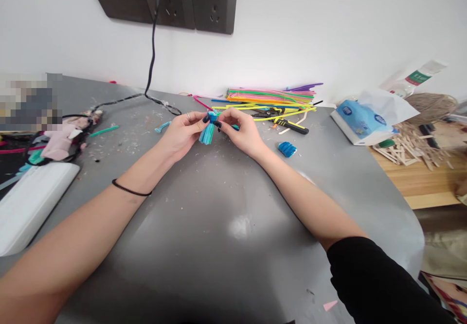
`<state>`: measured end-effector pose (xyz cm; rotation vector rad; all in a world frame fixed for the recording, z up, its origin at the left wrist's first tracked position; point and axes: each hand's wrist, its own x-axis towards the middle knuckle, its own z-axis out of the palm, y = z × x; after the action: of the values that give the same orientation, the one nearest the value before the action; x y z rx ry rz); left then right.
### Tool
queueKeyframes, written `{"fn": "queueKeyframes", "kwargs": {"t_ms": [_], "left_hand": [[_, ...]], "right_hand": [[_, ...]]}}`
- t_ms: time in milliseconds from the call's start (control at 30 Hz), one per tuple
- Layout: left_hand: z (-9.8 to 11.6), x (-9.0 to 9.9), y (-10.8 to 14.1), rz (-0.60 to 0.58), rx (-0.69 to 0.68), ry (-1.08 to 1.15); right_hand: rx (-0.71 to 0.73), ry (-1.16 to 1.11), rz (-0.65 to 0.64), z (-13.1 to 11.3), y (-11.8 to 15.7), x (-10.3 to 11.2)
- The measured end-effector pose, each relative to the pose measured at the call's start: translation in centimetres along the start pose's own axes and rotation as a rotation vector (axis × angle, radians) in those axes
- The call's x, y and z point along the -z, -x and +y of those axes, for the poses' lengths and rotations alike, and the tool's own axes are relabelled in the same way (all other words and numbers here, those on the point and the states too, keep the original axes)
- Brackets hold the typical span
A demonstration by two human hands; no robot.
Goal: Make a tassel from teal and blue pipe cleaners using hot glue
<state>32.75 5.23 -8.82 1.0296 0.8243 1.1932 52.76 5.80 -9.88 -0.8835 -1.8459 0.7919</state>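
Observation:
Near the back of the grey table, a small light-blue bundle [206, 135] of fuzzy stems hangs between both hands, its lower end spread out. My left hand [188, 132] pinches the bundle's top from the left, thumb and fingers closed on it. From the right, my right hand [241, 128] has its thumb and fingertips pressed on the same top part. A bright blue tip shows between the fingers. Just behind the hands a pink stem [201, 102] slants down towards them. A darker blue coiled piece [287, 149] lies on the table right of my right hand.
Behind my right hand lie yellow stems [266, 106], a multicoloured stem bundle [262, 95] and pliers [292, 125]. A tissue pack [365, 119] and wooden sticks [404, 149] are at the right. A white box [36, 202] and a pink figure [60, 138] stand left; a black cord [152, 56] hangs behind.

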Motion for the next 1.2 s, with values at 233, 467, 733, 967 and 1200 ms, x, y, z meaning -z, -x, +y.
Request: {"fn": "queueKeyframes", "kwargs": {"t_ms": [233,467,733,967,1200], "left_hand": [[0.16,-0.28,0.26,0.026,-0.001,-0.140],[-0.28,0.05,0.05,0.057,-0.035,-0.153],[-0.45,0.13,-0.02,0.136,-0.010,-0.152],[0.01,0.08,0.23,0.085,0.046,-0.173],[-0.11,0.18,0.23,0.034,0.066,-0.184]], "right_hand": [[0.020,0.009,0.010,0.13,-0.05,-0.05],[0.024,0.006,-0.002,0.03,-0.02,-0.14],[0.058,0.037,0.000,0.22,0.06,-0.14],[0.082,0.108,-0.004,0.26,0.09,-0.19],[0.062,0.095,-0.011,0.11,0.10,-0.19]]}}
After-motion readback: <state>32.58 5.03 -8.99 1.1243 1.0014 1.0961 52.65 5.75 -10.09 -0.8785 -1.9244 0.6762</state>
